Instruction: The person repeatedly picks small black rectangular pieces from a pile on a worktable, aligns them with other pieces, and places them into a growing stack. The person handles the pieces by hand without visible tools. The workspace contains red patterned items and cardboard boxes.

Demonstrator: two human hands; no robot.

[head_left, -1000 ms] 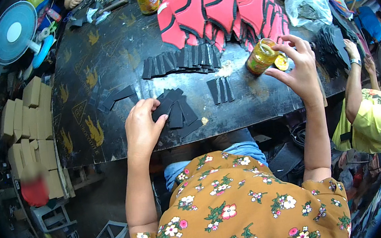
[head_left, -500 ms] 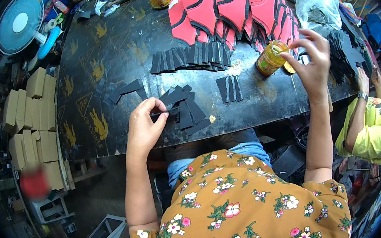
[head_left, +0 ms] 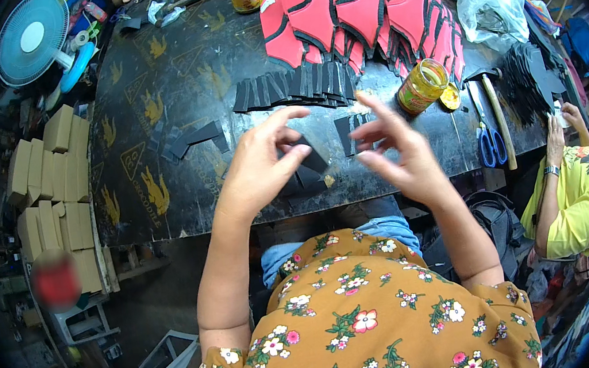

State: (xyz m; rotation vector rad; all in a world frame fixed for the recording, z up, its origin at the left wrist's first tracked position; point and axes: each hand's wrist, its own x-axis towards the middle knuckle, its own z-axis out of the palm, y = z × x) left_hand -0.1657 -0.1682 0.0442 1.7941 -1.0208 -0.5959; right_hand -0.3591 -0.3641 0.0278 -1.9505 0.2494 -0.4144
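Note:
My left hand (head_left: 257, 165) is over a small pile of black strips (head_left: 301, 181), its fingers curled. A black strip (head_left: 314, 155) shows at the thumb and fingertips, seemingly pinched there; the hand covers part of the pile. To its right, my right hand (head_left: 402, 152) hovers with fingers apart and slightly smeared, nothing visible in it. Beyond its fingertips, a few black strips (head_left: 344, 134) lie side by side, partly hidden. An open glass jar with yellowish contents (head_left: 421, 87) leans to the right of them, its yellow lid (head_left: 450, 97) close by.
Farther back lie a row of overlapping black strips (head_left: 283, 90) and stacked pink pieces with black edging (head_left: 359, 3). Blue-handled scissors (head_left: 489, 144) and a hammer (head_left: 498, 115) lie at the right. A co-worker in yellow (head_left: 580, 200) handles something beyond the table's right side.
My right hand has come from above the jar leftward and down toward my left hand, uncovering the scissors and hammer. My left hand has shifted a little right and up over the pile.

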